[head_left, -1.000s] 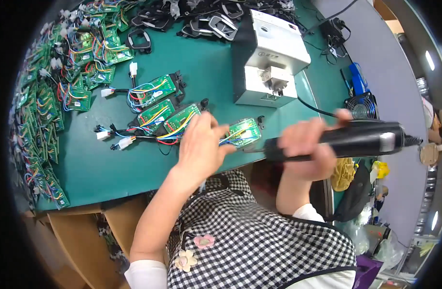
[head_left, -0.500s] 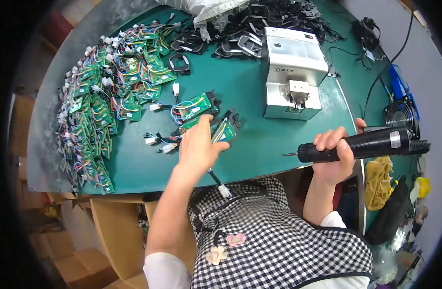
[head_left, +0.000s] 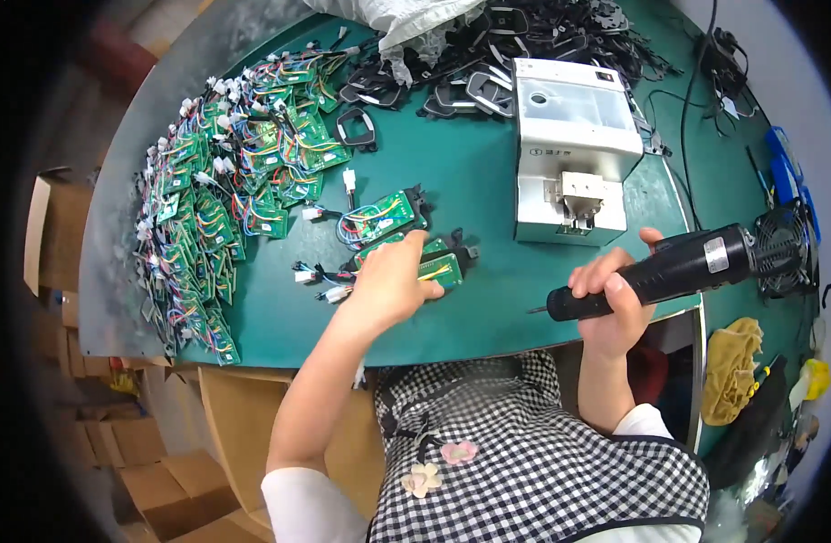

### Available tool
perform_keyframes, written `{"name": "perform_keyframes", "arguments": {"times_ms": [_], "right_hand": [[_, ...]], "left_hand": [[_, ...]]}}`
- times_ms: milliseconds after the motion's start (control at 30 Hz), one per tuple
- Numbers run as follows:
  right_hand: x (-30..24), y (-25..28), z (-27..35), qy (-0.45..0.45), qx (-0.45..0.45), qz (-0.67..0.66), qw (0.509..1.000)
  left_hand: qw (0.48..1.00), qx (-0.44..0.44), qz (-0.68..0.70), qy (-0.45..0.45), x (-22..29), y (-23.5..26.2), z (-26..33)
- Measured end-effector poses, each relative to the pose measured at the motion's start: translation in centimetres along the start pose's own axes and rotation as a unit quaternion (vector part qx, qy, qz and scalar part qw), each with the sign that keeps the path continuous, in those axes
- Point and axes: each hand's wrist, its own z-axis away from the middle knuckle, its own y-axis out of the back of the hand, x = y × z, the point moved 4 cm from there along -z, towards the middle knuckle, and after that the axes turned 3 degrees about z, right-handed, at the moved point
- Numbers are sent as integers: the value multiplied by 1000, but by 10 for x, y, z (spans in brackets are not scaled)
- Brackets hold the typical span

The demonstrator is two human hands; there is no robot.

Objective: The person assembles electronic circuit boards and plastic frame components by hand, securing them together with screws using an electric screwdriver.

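My right hand [head_left: 610,299] is wrapped round a black electric screwdriver [head_left: 673,271], held level with its bit pointing left above the front of the table. My left hand [head_left: 386,282] grips the nearest green circuit board [head_left: 444,269], thumb and forefinger at its edges. A black bracket [head_left: 465,249] shows at that board's far end. Just beyond lies another circuit board [head_left: 384,217] on a black bracket, its coloured wires and white plugs reaching left. A third board between them is mostly hidden by my left hand. A white connector [head_left: 359,376] hangs near the table's front edge.
Many wired circuit boards [head_left: 194,217] are heaped at the left. Black plastic frames [head_left: 470,95] are piled at the back beside a white bag [head_left: 397,18]. A silver screw feeder [head_left: 574,136] stands right of centre. A small fan [head_left: 782,244] and a tan cloth [head_left: 732,366] lie at the right.
The near board has turned and moved slightly, and its hanging connector has swung left toward my forearm. The screwdriver's rear end has tilted up a little. The whole view has shifted.
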Motion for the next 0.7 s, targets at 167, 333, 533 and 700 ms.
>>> {"name": "perform_keyframes", "arguments": {"times_ms": [167,333,533,700], "right_hand": [[4,0,1,-3,0,25,1000],[9,-1,0,-12,11,26,1000],[8,-14,6,-21,-3,52,998],[12,-16,7,-25,9,29,999]], "left_hand": [[987,100,-121,16,1,-12,15],[995,91,43,-9,12,-29,57],[999,19,0,47,-42,15,25],[986,43,-149,-59,-41,7,38]]}}
